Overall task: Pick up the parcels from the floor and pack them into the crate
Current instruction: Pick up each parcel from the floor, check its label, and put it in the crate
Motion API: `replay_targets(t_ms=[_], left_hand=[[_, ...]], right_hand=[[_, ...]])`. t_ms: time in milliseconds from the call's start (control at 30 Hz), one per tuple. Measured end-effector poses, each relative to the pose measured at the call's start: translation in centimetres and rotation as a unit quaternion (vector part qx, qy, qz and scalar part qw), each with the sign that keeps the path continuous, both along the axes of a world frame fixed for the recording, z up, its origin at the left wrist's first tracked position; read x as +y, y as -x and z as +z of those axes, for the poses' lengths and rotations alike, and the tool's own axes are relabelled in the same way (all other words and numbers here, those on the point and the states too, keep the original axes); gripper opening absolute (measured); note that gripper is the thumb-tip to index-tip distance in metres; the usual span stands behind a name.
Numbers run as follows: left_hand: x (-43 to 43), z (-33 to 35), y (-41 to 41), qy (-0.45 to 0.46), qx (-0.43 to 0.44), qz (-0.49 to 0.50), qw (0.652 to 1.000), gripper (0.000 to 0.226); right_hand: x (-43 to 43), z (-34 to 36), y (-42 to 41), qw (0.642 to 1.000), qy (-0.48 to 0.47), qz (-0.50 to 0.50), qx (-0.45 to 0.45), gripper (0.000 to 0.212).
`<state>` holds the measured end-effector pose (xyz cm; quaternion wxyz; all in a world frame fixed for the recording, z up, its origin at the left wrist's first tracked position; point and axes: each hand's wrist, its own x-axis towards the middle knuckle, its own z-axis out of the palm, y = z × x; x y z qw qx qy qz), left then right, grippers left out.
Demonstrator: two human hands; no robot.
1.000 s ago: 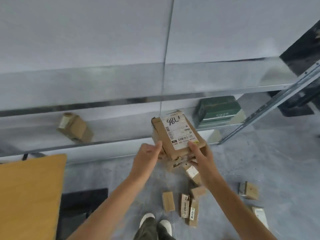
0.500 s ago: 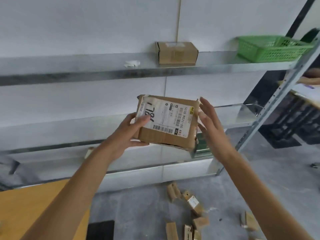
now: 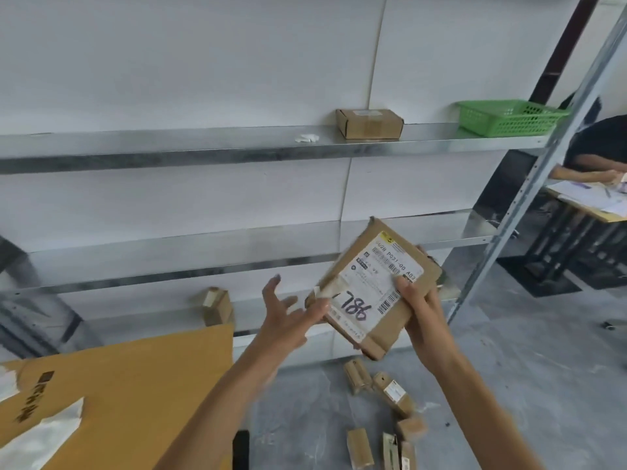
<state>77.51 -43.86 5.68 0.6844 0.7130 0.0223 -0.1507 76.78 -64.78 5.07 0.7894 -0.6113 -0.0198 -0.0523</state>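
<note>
**Metal rack** point(image 3: 210, 149): seen behind and above both grips. The shelves are grey steel, and a slanted upright post is noted to the right of the right grip.

**Floor** point(image 3: 509, 385): grey concrete, seen below both grips.

**Cardboard panel** point(image 3: 129, 385): large and brown, found below and left of the left grip. Dark print is carried sideways near its left end and cannot be read.

**Bench** point(image 3: 607, 212): far right of the right grip, with papers on it. A person point(image 3: 597, 144) in a dark top is seen at it.

**Held parcel** point(image 3: 369, 290): a flat brown carton, tilted, with its label face up.
- It is held clear of the floor by the right grip point(image 3: 420, 317), fingers behind the right edge and thumb pressed on the white label.
- "786" is handwritten on the label in dark marker, and "P021-00 A83" is printed by a barcode.
- The smaller print is too blurred to be read.

**Left grip** point(image 3: 288, 317): spread wide with nothing held, placed just left of the parcel's lower corner. Contact between thumb and carton cannot be told through the blur.

**Green basket** point(image 3: 509, 118): on the upper shelf, well above and right of the right grip.

**Small box** point(image 3: 369, 123): closed, on the same shelf, above the held parcel.

**Floor parcels** point(image 3: 393, 395): scattered below the right grip. One is marked with a white label, unread.

**Small carton** point(image 3: 217, 307): tilted on the lowest shelf, left of the left grip.

**White scrap** point(image 3: 307, 138): on the upper shelf, above the left grip.
</note>
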Motion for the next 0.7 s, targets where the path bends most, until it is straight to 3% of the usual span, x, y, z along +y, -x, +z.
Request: replay_targets(t_ms=[67,167,267,367,500,700], left_hand=[[2.6,0.5,2.3,-0.02,-0.053,-0.031,0.998,0.118],[4.2,1.1,5.9,0.021,-0.09,-0.124,0.988,0.088],[4.4,1.1,8.9,0.115,-0.106,-0.071,0.985,0.063],[4.9,0.9,11.3,0.158,-0.107,0.005,0.982,0.06],[5.8,0.9,15.1,0.133,-0.061,-0.033,0.989,0.064],[5.6,0.2,22.1,0.144,-0.062,-0.003,0.988,0.068]], right_hand=[[2.1,1.0,1.9,0.999,0.034,0.036,0.006,0.104],[5.7,2.6,4.1,0.995,0.08,0.06,0.006,0.092],[8.3,4.1,6.4,0.998,0.055,0.006,-0.005,0.082],[9.9,3.7,9.8,0.997,0.079,0.026,-0.003,0.087],[10.6,1.7,15.0,0.992,0.097,0.079,-0.002,0.057],[10.2,0.7,19.6,0.993,0.075,0.087,0.021,0.05]])
